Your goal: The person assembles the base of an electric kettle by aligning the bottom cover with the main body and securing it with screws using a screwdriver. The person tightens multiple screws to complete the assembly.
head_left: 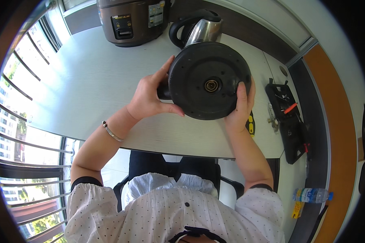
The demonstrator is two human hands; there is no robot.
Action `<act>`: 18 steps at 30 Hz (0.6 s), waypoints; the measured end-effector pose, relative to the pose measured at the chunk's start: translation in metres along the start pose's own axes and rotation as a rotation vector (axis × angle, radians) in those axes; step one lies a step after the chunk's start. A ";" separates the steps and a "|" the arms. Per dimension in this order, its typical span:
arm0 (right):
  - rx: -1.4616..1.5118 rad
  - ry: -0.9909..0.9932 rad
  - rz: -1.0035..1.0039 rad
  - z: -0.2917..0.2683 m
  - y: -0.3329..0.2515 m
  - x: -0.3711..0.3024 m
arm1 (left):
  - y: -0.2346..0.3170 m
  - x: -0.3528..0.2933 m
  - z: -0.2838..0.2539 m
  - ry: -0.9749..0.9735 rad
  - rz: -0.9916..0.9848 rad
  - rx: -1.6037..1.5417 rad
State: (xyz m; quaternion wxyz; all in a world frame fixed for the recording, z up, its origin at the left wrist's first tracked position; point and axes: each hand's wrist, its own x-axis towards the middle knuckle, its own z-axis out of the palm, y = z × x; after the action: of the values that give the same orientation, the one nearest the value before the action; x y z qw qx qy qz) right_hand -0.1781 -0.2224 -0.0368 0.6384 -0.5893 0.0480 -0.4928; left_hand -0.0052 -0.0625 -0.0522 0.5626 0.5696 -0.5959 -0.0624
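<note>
Between my two hands I hold up a round black kettle base (194, 91), its flat face towards me. A recessed socket with brass-coloured rings sits near its centre, and small holes dot the rest. My left hand (150, 95) grips the left edge, thumb underneath and fingers above, around a dark part jutting out there. On the other side, my right hand (240, 107) clasps the lower right edge with the thumb on the face. Behind the base stands a silver kettle (207, 31) with a black handle, its lower part hidden.
A brown cooker (136, 22) stands at the back left of the white table (93, 81). By my right wrist lies a yellow-and-black handle (251, 124). Farther right are an open black tool case (282, 99), a red-handled tool (290, 108) and a water bottle (312, 195).
</note>
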 end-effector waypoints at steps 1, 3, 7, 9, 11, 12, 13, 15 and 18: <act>-0.006 -0.012 -0.005 0.000 0.000 0.000 | 0.000 -0.001 -0.001 0.000 -0.013 -0.028; -0.014 -0.036 -0.015 0.002 -0.002 0.000 | 0.001 -0.002 -0.003 0.000 -0.041 -0.085; -0.036 -0.063 -0.042 0.002 -0.003 0.000 | 0.013 0.001 -0.002 0.022 -0.099 -0.163; -0.054 -0.074 -0.063 0.001 -0.003 0.000 | 0.016 0.002 -0.001 0.031 -0.113 -0.208; -0.071 -0.093 -0.088 0.002 -0.004 0.000 | 0.013 0.001 -0.002 0.019 -0.121 -0.199; -0.078 -0.091 -0.093 0.003 -0.005 0.000 | 0.012 0.001 -0.003 0.014 -0.124 -0.194; -0.084 -0.090 -0.099 0.003 -0.006 0.000 | 0.012 0.001 -0.004 0.009 -0.126 -0.188; -0.105 -0.085 -0.106 0.003 -0.006 0.000 | 0.011 0.001 -0.005 0.001 -0.128 -0.175; -0.138 -0.070 -0.099 0.002 -0.007 0.000 | 0.013 0.002 -0.002 0.013 -0.131 -0.203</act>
State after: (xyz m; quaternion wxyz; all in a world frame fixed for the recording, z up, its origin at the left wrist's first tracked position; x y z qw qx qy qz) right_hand -0.1809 -0.2200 -0.0308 0.5723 -0.6505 0.0301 -0.4984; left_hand -0.0106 -0.0585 -0.0406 0.6157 0.5480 -0.5445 -0.1554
